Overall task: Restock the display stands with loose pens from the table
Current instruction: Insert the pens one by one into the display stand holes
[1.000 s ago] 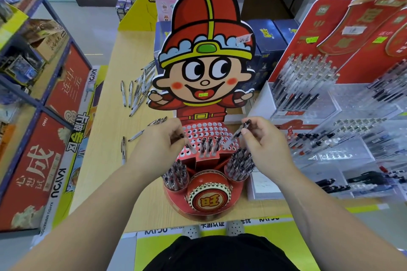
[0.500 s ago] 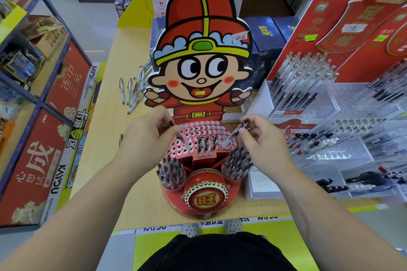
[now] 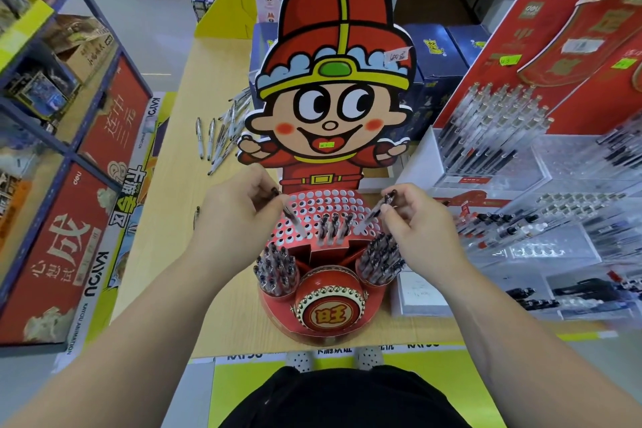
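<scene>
Pale wooden table (image 3: 166,236) carries a red cardboard cartoon-boy display stand (image 3: 330,316) between the hands. The left hand (image 3: 232,219) pinches a clear pen (image 3: 290,215), the right hand (image 3: 417,229) a second clear pen (image 3: 373,214), tips blurred over the holed panel. Loose pens (image 3: 219,139) lie beyond the left hand, partly hidden by the stand.

Clear pen racks (image 3: 562,226) blurred (cropped at right).

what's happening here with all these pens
A person is restocking the red cartoon display stand. The left hand pinches a pen, tip down at the perforated rack; the right hand pinches another pen, angled toward it. A few pens already stand in the holes, and more loose pens lie on the table.
</scene>
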A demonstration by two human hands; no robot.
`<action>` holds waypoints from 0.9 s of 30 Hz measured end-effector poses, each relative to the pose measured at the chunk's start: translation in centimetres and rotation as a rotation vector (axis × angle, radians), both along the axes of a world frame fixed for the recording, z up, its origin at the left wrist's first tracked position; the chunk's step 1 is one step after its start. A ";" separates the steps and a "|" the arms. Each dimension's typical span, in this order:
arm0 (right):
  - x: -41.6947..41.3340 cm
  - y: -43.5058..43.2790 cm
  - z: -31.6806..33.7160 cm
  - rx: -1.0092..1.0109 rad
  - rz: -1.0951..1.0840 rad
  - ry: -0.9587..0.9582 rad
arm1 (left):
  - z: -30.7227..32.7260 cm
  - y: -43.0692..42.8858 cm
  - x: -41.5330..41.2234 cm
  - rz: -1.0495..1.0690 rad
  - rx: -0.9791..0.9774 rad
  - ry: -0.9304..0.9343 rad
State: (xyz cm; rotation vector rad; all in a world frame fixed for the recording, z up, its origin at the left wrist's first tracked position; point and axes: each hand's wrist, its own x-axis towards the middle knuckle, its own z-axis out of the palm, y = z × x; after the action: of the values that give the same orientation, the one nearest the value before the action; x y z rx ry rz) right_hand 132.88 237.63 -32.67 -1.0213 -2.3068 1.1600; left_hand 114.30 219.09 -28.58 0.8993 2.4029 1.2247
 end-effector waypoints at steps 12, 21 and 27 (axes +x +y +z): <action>0.0 -0.3 1.8 0.055 -0.044 0.107 | -2.3 0.6 1.3 -0.077 -0.050 0.035; -0.2 -0.2 1.7 0.073 0.091 0.015 | -2.7 0.9 1.2 -0.116 -0.026 -0.012; -0.6 -0.2 1.4 0.128 0.182 -0.060 | -3.0 0.3 1.1 -0.132 0.016 -0.055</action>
State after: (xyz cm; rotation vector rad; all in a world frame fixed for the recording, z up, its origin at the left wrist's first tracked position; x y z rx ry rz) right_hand 132.32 237.44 -31.25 -0.8250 -2.5290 1.0439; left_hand 115.40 219.36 -31.55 0.9978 2.2553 1.2050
